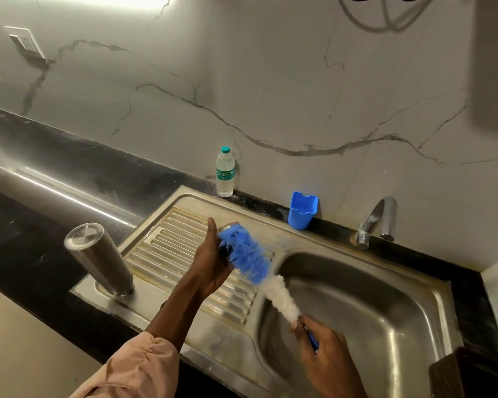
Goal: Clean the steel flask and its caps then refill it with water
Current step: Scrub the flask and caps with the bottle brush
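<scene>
Left hand [213, 262] curls round a dark cap [224, 249], largely hidden behind the blurred blue-and-white bristles of a bottle brush [259, 268] whose blue handle the right hand [322, 351] grips, while the cylindrical steel flask [99, 258] stands inverted on the ribbed steel sink [184, 254] drainboard, beyond a plastic water bottle [224, 172] with an illegible green label.

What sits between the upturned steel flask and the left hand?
Only bare ribbed drainboard of the sink lies between the steel flask and the left hand, as the head view shows.
</scene>
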